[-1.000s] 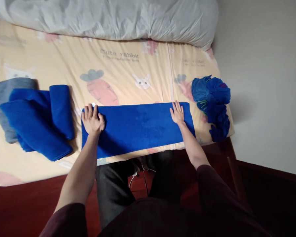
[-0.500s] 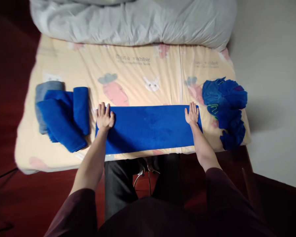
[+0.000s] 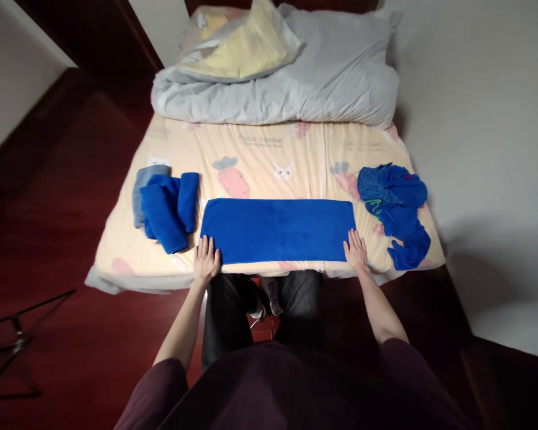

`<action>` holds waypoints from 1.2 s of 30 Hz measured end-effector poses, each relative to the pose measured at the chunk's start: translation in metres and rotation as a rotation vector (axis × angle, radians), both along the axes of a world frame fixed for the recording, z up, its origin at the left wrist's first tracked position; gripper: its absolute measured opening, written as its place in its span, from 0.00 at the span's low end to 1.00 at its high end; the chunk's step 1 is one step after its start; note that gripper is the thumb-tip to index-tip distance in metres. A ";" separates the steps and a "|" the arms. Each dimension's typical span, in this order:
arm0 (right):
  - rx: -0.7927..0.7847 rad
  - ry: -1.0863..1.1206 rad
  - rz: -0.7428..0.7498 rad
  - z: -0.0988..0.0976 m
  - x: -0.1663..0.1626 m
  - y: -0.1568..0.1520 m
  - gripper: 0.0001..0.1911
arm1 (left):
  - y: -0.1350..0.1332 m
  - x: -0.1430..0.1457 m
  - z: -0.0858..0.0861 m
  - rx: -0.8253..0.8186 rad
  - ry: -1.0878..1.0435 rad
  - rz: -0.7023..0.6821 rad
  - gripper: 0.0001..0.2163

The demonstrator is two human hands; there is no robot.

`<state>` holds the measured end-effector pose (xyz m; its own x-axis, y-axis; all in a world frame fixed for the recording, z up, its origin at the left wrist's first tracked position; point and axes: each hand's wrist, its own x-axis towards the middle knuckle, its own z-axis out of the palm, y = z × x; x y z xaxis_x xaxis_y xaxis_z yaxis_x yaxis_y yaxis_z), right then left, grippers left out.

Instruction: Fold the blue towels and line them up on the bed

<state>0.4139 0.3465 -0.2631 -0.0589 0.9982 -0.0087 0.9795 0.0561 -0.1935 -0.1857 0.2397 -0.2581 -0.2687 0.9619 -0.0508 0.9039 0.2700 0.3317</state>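
Observation:
A blue towel (image 3: 278, 230) lies flat as a long strip near the front edge of the bed. My left hand (image 3: 206, 261) rests flat on its near left corner, fingers spread. My right hand (image 3: 355, 251) rests flat on its near right corner, fingers spread as well. Neither hand grips the cloth.
Folded blue towels (image 3: 170, 203) sit on a grey one (image 3: 140, 194) at the bed's left. A crumpled blue cloth pile (image 3: 397, 206) lies at the right. A grey duvet (image 3: 296, 83) is bunched at the far end of the cartoon-print sheet (image 3: 260, 158). A dark stand (image 3: 13, 343) is on the floor.
Both hands slid from the towel's far corners back to its near corners. The view pulled back and now shows the whole bed and the floor.

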 end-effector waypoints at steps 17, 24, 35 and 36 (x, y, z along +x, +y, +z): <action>-0.003 0.512 -0.065 0.000 -0.130 -0.248 0.33 | -0.182 0.100 0.015 -0.210 -0.017 0.194 0.37; -0.078 0.494 -0.073 -0.004 -0.156 -0.281 0.37 | -0.171 0.125 0.025 -0.268 0.160 0.178 0.43; -0.190 0.417 -0.156 0.022 -0.187 -0.263 0.37 | -0.168 0.122 0.024 -0.226 0.165 0.184 0.43; -0.201 0.394 -0.160 0.026 -0.189 -0.262 0.37 | -0.168 0.122 0.025 -0.229 0.164 0.187 0.43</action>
